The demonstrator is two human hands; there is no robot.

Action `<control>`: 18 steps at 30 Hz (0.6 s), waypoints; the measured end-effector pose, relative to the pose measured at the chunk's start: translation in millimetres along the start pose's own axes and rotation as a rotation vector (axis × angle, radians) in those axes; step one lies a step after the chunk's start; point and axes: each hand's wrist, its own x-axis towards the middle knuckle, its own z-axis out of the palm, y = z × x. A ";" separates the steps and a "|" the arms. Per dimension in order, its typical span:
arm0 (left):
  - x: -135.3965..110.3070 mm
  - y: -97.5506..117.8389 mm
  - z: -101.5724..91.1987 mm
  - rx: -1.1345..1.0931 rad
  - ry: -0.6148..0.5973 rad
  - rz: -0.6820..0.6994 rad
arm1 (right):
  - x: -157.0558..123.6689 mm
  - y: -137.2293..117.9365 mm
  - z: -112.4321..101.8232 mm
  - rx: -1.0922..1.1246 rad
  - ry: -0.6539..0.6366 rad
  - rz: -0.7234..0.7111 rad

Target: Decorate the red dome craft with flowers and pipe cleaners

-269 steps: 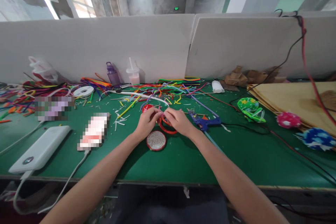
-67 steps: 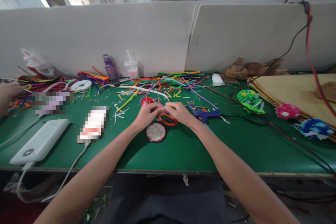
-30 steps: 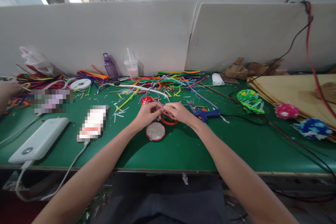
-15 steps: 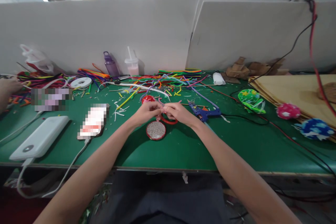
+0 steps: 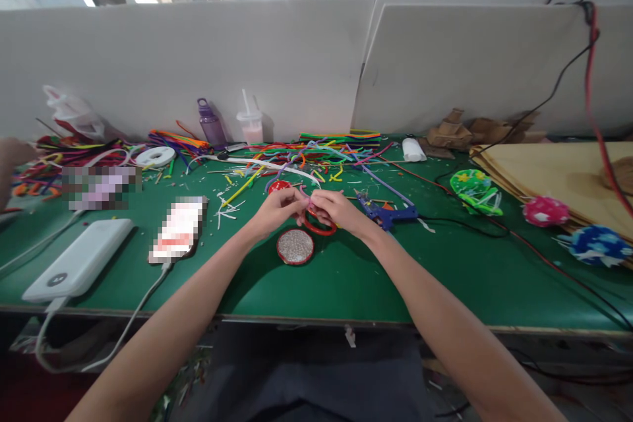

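Observation:
My left hand (image 5: 275,210) and my right hand (image 5: 337,210) meet over the green table (image 5: 346,283), both with fingers pinched on a thin pink pipe cleaner (image 5: 305,198) held between them. Just under the right fingers lies a red ring (image 5: 320,229). A round red lid filled with small pale beads (image 5: 295,246) sits on the table right below my hands. A small red dotted piece (image 5: 279,186) lies behind my left hand.
Loose coloured pipe cleaners (image 5: 316,158) spread across the back. A blue glue gun (image 5: 388,214) lies right of my hands, a phone (image 5: 179,236) and white power bank (image 5: 79,266) on the left. Another person's hand (image 5: 10,161) shows at the far left.
My hands stayed together at the same spot, fingers working the pink pipe cleaner slightly. The view shifted a little.

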 end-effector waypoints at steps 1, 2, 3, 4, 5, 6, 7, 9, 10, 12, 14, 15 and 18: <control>0.1 0.0 0.3 -0.034 -0.002 -0.007 | 0.0 0.6 0.3 -0.028 0.005 -0.019; 0.1 0.2 0.5 -0.067 -0.005 -0.012 | -0.1 1.1 0.5 -0.055 0.014 -0.036; 0.2 0.6 0.8 -0.093 -0.006 -0.014 | -0.1 1.4 0.5 -0.077 0.025 -0.050; 0.2 1.1 1.1 -0.106 -0.003 -0.013 | -0.2 1.6 0.6 -0.095 0.038 -0.061; 0.2 1.7 1.3 -0.104 0.005 -0.011 | -0.3 1.7 0.7 -0.112 0.050 -0.069; 0.2 2.1 1.5 -0.087 0.015 -0.008 | -0.4 1.8 1.0 -0.130 0.059 -0.078; 0.2 2.4 1.7 -0.058 0.029 -0.004 | -0.4 1.8 1.3 -0.150 0.067 -0.088; 0.6 2.1 1.8 0.008 0.056 0.000 | -0.3 2.1 2.1 -0.179 0.082 -0.102; 0.8 1.5 1.7 0.032 0.061 0.001 | -0.1 2.5 2.6 -0.172 0.086 -0.100; 1.5 -0.3 1.3 0.048 0.061 0.004 | 0.5 3.7 3.4 -0.109 0.074 -0.071; 1.9 -2.4 0.9 0.050 0.052 0.016 | 0.9 5.3 4.1 -0.035 0.051 -0.031; 2.0 -3.2 0.8 0.055 0.045 0.026 | 1.0 6.1 4.4 -0.013 0.041 -0.019; 1.5 -4.1 1.3 0.096 0.018 0.054 | 0.7 7.6 5.4 -0.010 0.027 -0.020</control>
